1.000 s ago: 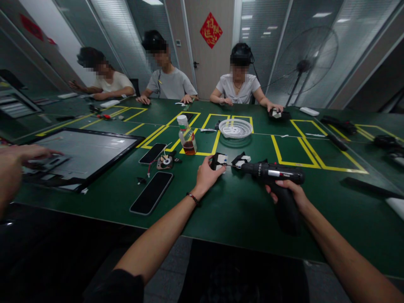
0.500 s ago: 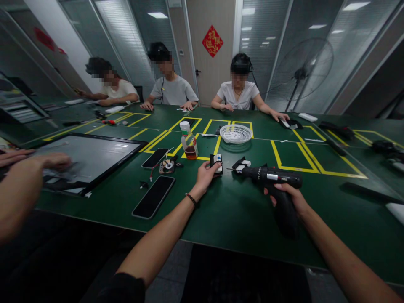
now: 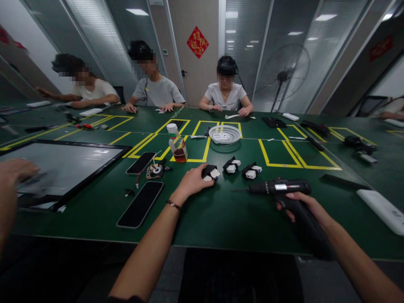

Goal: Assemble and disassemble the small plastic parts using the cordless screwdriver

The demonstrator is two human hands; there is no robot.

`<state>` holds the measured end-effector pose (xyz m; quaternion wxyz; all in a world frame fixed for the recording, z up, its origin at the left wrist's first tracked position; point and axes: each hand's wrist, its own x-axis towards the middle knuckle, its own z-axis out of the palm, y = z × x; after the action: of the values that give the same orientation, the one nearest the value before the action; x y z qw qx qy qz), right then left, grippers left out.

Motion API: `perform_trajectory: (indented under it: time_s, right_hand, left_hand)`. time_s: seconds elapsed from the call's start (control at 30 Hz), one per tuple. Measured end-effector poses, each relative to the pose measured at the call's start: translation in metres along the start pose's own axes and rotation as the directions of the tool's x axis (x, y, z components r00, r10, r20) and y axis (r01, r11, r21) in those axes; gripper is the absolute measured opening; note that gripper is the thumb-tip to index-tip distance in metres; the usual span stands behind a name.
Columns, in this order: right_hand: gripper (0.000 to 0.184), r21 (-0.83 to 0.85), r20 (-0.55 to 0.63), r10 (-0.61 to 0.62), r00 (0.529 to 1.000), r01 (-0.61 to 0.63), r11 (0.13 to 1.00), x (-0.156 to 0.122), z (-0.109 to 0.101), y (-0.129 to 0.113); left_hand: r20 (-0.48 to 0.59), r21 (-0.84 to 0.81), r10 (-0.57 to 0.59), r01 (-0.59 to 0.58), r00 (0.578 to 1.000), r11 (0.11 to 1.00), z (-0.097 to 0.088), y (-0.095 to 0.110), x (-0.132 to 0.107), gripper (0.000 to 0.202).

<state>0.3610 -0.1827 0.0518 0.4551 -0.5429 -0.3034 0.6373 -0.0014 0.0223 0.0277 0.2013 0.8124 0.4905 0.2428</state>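
My right hand (image 3: 299,206) is wrapped round the grip of a black cordless drill (image 3: 277,187), its thin bit pointing left above the table. With my left hand (image 3: 194,181) I grip a small black-and-white block (image 3: 211,173) at the tabletop; my fingers hide part of it. Two similar pieces lie to its right, a middle black-and-white block (image 3: 232,166) and a right black-and-white block (image 3: 251,171), the latter just beyond the drill's chuck. What these blocks are I cannot make out.
Left of my arm lie a phone (image 3: 140,205), a second phone (image 3: 141,162) and a small wired part (image 3: 155,170). A bottle (image 3: 178,147) and a white basket (image 3: 224,134) stand farther back. Another person's hand (image 3: 19,170) is over a framed panel (image 3: 78,153). Co-workers sit opposite.
The view has swung right. My left hand has lowered and tilted its block. The drill has drawn back toward me, away from the blocks, and two blocks now show beyond it.
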Motion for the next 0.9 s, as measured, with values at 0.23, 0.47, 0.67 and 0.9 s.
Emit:
perform_trajectory:
  time_s: [0.23, 0.47, 0.67, 0.9]
  right_hand:
    - [0.038, 0.002, -0.175, 0.092, 0.98, -0.093, 0.996, -0.028, -0.067, 0.005]
    - [0.031, 0.01, -0.359, 0.041, 0.933, -0.04, 0.999, -0.03, -0.1, -0.014]
    - [0.043, -0.194, -0.51, 0.084, 0.856, -0.209, 0.959, -0.026, -0.128, -0.018]
    - [0.06, -0.882, -0.447, -0.418, 0.791, -0.309, 0.357, -0.012, -0.157, -0.03]
  left_hand:
    - [0.007, 0.101, 0.077, -0.078, 0.997, 0.992, 0.007, 0.006, -0.005, 0.075]
    - [0.064, 0.137, 0.098, -0.106, 0.993, 0.985, 0.001, 0.01, -0.008, 0.079]
    - [0.128, 0.099, 0.147, -0.16, 0.981, 0.982, -0.008, 0.004, -0.01, 0.082]
    - [0.092, 0.012, 0.136, -0.138, 0.986, 0.99, -0.013, 0.003, -0.009, 0.077]
